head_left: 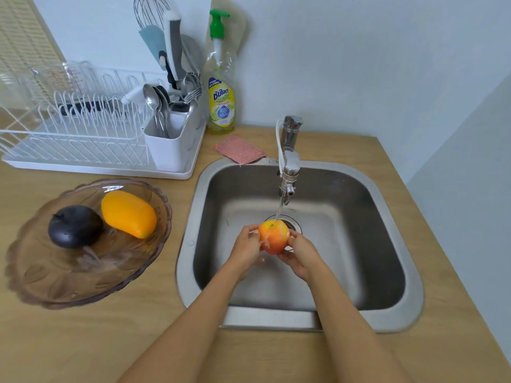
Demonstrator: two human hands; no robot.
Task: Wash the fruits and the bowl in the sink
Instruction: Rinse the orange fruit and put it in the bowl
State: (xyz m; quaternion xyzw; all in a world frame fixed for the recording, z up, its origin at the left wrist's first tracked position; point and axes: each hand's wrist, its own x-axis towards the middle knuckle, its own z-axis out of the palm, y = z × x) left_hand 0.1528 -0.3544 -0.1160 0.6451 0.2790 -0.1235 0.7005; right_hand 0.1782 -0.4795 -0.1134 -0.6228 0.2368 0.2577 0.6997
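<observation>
Faucet (289,172) overhangs the sink's (398,313) back — basin sides lie open.

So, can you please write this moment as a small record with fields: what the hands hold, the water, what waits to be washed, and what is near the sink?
held: red-yellow apple, gripped by left hand and right hand
place: over the sink, above its drain
water: running from the faucet onto the apple
waiting: mango and dark round fruit in the glass bowl on the counter
nearby: pink scrub pad, dish soap bottle, dish rack
</observation>
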